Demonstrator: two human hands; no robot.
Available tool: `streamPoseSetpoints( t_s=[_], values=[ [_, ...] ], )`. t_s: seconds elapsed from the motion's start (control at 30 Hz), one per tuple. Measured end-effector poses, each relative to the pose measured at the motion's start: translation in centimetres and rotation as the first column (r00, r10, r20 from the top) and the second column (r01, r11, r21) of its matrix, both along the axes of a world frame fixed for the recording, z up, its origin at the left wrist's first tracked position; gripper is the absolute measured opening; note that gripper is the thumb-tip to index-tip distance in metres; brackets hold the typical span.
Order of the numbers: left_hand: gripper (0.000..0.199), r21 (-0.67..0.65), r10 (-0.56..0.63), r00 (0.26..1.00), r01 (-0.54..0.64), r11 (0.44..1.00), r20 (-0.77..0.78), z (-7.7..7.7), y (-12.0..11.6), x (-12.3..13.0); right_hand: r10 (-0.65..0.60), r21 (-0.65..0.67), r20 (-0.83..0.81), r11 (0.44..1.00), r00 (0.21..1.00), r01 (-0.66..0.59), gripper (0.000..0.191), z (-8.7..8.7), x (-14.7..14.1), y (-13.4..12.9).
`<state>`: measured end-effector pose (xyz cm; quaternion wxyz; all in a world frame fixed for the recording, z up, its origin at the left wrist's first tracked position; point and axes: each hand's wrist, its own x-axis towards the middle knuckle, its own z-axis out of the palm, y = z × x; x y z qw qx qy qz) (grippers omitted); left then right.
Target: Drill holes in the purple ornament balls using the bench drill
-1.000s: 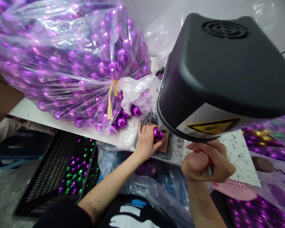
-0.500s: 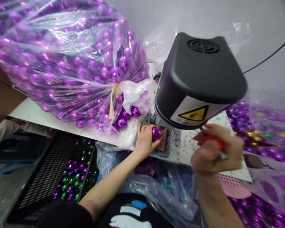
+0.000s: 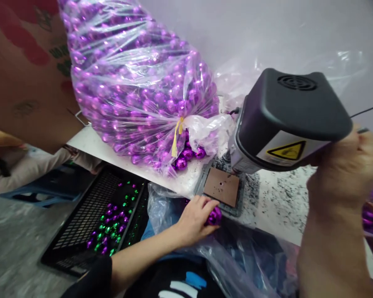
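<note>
My left hand (image 3: 199, 219) is closed around a shiny purple faceted bauble (image 3: 214, 216). It is just off the table's front edge, above clear plastic. Behind it lies the machine's grey base (image 3: 236, 210), topped by a brown square plate (image 3: 222, 186) with a small hole in its middle. Over the base's right side hangs the black machine head (image 3: 294, 120) with a yellow warning label. My right hand (image 3: 351, 165) is raised at the head's right, fingers wrapped round the machine's lever, which is mostly hidden; only a dark tip (image 3: 363, 130) shows.
A large tied clear bag of purple baubles (image 3: 143, 82) fills the table's back left, with loose baubles (image 3: 182, 163) by its neck. Dark shavings cover the white tabletop (image 3: 276, 203). A black crate (image 3: 77, 223) holds green and purple baubles. Another person's sleeve (image 3: 49, 165) shows left.
My left hand has drawn the bauble from the base toward me, past the table edge. My right hand has risen with the red-knobbed lever. The view has shifted left.
</note>
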<state>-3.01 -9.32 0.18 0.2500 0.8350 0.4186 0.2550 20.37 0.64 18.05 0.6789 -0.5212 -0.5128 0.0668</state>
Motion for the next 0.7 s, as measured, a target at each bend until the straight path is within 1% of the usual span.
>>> streamPoseSetpoints(
  t_s=[0.07, 0.1, 0.13, 0.17, 0.2, 0.23, 0.27, 0.3, 0.33, 0.37, 0.43, 0.47, 0.5, 0.53, 0.57, 0.6, 0.63, 0.67, 0.7],
  values=[
    [0.083, -0.033, -0.022, 0.999, 0.020, 0.999, -0.048, -0.2, -1.0, -1.4, 0.005, 0.027, -0.014, 1.000, 1.000, -0.004, 0.047, 0.0, 0.0, 0.2],
    [0.088, -0.033, -0.022, 0.999, 0.021, 0.999, -0.039, -0.2, -0.9, -2.1, 0.004, 0.034, -0.020, 0.999, 1.000, -0.003, 0.045, 0.0, -0.1, 0.3],
    [0.086, -0.016, -0.016, 1.000, 0.015, 1.000, -0.017, 0.0, -0.3, -2.8, 0.002, 0.034, -0.021, 0.999, 1.000, -0.001, 0.043, 0.0, -0.1, 0.3],
    [0.077, 0.018, -0.001, 1.000, 0.001, 1.000, 0.001, 0.4, 0.6, -3.4, 0.001, 0.030, -0.018, 1.000, 1.000, 0.000, 0.042, 0.0, -0.1, 0.4],
    [0.060, 0.067, 0.027, 1.000, -0.027, 0.997, 0.000, 0.9, 1.9, -4.1, 0.000, 0.027, -0.010, 1.000, 1.000, 0.000, 0.041, -0.1, -0.1, 0.4],
    [0.042, 0.129, 0.070, 0.997, -0.065, 0.990, -0.034, 1.4, 3.5, -4.7, -0.004, 0.024, 0.002, 1.000, 1.000, 0.004, 0.041, -0.1, -0.2, 0.3],
    [0.032, 0.194, 0.130, 0.986, -0.109, 0.975, -0.102, 1.8, 5.1, -5.3, -0.008, 0.015, 0.014, 1.000, 1.000, 0.008, 0.041, -0.1, -0.2, 0.2],
    [0.029, 0.254, 0.197, 0.962, -0.146, 0.956, -0.188, 2.2, 6.9, -5.7, -0.011, -0.001, 0.020, 1.000, 1.000, 0.011, 0.042, 0.0, -0.2, 0.1],
    [0.032, 0.295, 0.257, 0.924, -0.172, 0.940, -0.281, 2.5, 8.6, -6.1, -0.010, -0.029, 0.020, 1.000, 1.000, 0.010, 0.042, 0.0, -0.3, -0.1],
    [0.036, 0.313, 0.288, 0.882, -0.173, 0.934, -0.372, 2.6, 10.1, -6.4, -0.005, -0.065, 0.010, 0.998, 1.000, 0.006, 0.042, 0.2, -0.3, -0.2],
    [0.039, 0.298, 0.285, 0.816, -0.146, 0.943, -0.503, 2.7, 12.7, -6.5, -0.001, -0.141, -0.020, 0.990, 1.000, -0.002, 0.041, 0.5, -0.3, -0.6],
    [0.039, 0.268, 0.261, 0.804, -0.132, 0.954, -0.534, 2.8, 13.6, -6.5, -0.002, -0.169, -0.028, 0.986, 1.000, -0.003, 0.040, 0.6, -0.3, -0.7],
    [0.038, 0.229, 0.232, 0.815, -0.125, 0.965, -0.531, 3.0, 14.2, -6.5, -0.002, -0.184, -0.030, 0.983, 1.000, -0.004, 0.040, 0.7, -0.2, -0.8],
    [0.036, 0.179, 0.199, 0.850, -0.126, 0.976, -0.488, 3.3, 14.6, -6.5, 0.002, -0.188, -0.029, 0.982, 1.000, -0.008, 0.040, 0.8, -0.2, -0.9],
    [0.034, 0.112, 0.169, 0.903, -0.135, 0.984, -0.395, 3.7, 14.7, -6.5, 0.013, -0.189, -0.024, 0.982, 1.000, -0.018, 0.040, 0.9, -0.1, -0.9],
    [0.034, 0.013, 0.140, 0.957, -0.141, 0.990, -0.252, 4.2, 14.6, -6.6, 0.031, -0.189, -0.019, 0.981, 0.999, -0.034, 0.041, 0.8, 0.0, -0.9],
    [0.036, -0.123, 0.117, 0.991, -0.124, 0.985, -0.061, 4.6, 14.3, -6.7, 0.050, -0.189, -0.016, 0.981, 0.999, -0.052, 0.042, 0.8, 0.1, -0.8],
    [0.039, -0.288, 0.120, 0.981, -0.072, 0.955, 0.152, 5.0, 13.8, -6.7, 0.066, -0.184, -0.015, 0.981, 0.998, -0.067, 0.043, 0.7, 0.2, -0.8],
    [0.041, -0.457, 0.154, 0.924, 0.024, 0.889, 0.350, 5.2, 13.2, -6.7, 0.078, -0.178, -0.014, 0.981, 0.997, -0.079, 0.045, 0.7, 0.2, -0.7]
  ],
)
